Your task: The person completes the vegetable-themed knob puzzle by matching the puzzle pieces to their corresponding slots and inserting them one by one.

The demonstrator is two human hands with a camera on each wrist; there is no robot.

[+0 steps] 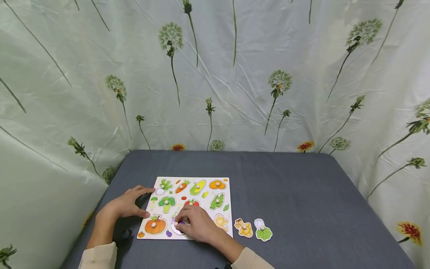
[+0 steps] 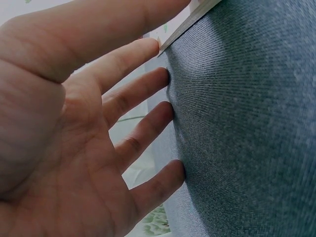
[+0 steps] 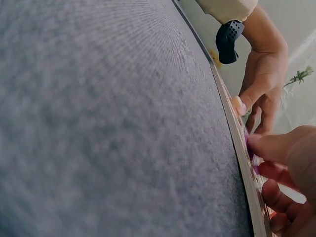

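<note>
A white wooden knob puzzle board (image 1: pixel 208 186) with vegetable pictures lies on the dark table. My right hand (image 1: pixel 198 224) is over its lower middle, thumb and fingertips pinching the purple eggplant piece (image 3: pixel 249 148) by its knob. Whether that piece sits fully in its outline is hidden by the fingers. My left hand (image 1: pixel 125 203) rests at the board's left edge, fingers spread, thumb touching the edge near the pumpkin piece (image 1: pixel 158 226). In the left wrist view, the other fingertips touch the table cloth.
Right of the board lie a loose yellow mushroom piece (image 1: pixel 246 231) and a loose bok choy piece (image 1: pixel 264 234). Carrot (image 1: pixel 181 187), corn (image 1: pixel 198 188), broccoli (image 1: pixel 166 205) and several other pieces sit on the board. A flowered curtain (image 1: pixel 235 93) stands behind the table (image 1: pixel 295 194).
</note>
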